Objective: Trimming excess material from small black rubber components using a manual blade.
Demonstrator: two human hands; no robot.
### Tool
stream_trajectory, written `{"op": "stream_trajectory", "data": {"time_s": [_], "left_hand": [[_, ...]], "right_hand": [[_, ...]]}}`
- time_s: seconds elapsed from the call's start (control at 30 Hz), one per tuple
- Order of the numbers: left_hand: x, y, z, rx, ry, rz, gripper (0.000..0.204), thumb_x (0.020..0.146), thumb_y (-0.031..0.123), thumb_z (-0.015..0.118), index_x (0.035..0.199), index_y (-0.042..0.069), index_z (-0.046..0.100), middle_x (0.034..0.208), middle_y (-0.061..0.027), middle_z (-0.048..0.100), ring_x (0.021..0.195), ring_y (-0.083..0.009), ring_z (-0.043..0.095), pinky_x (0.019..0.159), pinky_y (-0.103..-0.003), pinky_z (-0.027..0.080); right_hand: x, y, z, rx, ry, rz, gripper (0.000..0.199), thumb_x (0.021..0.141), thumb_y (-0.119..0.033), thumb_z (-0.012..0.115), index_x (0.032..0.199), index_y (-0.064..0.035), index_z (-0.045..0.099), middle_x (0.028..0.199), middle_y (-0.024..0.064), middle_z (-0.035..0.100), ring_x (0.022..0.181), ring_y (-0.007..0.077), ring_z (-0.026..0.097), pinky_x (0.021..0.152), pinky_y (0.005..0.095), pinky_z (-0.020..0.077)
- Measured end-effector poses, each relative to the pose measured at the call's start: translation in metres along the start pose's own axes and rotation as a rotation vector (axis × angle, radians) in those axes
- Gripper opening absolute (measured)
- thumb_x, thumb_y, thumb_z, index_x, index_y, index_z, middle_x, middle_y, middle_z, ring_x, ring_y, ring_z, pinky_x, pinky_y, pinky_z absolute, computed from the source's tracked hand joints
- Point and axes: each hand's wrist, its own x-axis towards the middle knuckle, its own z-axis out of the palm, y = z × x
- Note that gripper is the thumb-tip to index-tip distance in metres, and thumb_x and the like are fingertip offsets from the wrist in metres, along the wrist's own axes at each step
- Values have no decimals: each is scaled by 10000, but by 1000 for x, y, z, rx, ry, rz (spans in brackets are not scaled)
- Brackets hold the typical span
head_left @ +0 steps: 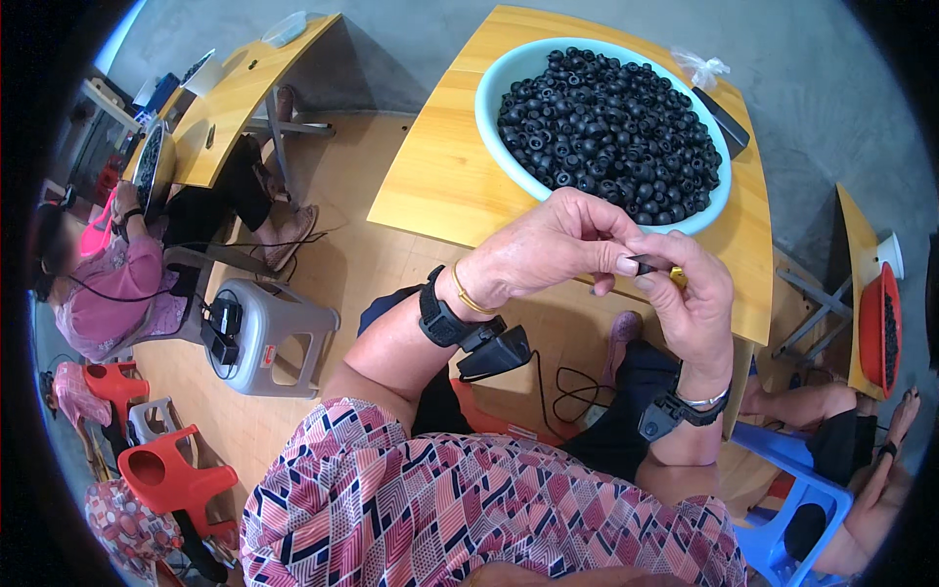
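My left hand (562, 240) is closed, pinching a small black part (643, 265) between thumb and fingertips. Facing it from the right, my right hand (696, 293) has its thumb and fingers curled in at the same spot. A small yellow piece (678, 277) shows between the right fingers; its kind cannot be made out. Both hands are raised in front of the table's near edge. Just beyond them, a large pale turquoise basin (496, 137) is heaped with small round black parts (606, 132), many with a hole.
The basin stands on a yellow wooden table (430, 181), beside a dark flat object (722, 122) and a clear plastic bag (702, 67). A grey stool (269, 338) with black devices stands left. A person (117, 264) sits at another table; a red basin (878, 333) is right.
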Motion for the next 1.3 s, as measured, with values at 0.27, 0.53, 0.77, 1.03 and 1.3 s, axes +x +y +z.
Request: {"op": "stream_trajectory", "data": {"time_s": [0.27,0.53,0.77,1.03,1.3], "left_hand": [[4,-20,8,-360,72,81,160,793,99,601,931,17,605,824,-71,607,655,-124,561,599,-237,482],[3,-27,14,-456,103,142,170,804,118,588,958,46,599,898,-66,613,775,-135,584,675,-255,492],[4,-21,21,-439,167,154,136,816,92,575,922,10,597,813,-60,608,692,-103,576,638,-225,509],[5,-15,15,-507,8,128,199,829,176,566,952,20,570,713,-16,522,623,-98,492,579,-238,448],[5,-19,9,-534,-35,124,201,848,143,536,994,6,553,719,-32,517,639,-120,514,624,-258,480]], "right_hand": [[0,-1,10,-257,225,-152,193,759,22,574,949,-14,569,720,94,560,585,189,536,538,270,427],[0,5,24,-325,370,-343,238,756,51,561,977,-28,521,688,89,539,532,194,522,483,286,422],[-2,8,24,-409,354,-426,268,752,49,559,998,-29,488,700,83,533,547,195,518,489,289,420],[-11,2,24,-201,466,84,138,850,-81,504,963,-8,473,743,50,518,627,111,484,529,247,418],[-9,-8,16,465,359,227,201,917,-189,397,901,-4,476,650,6,453,558,56,411,513,200,400]]}}
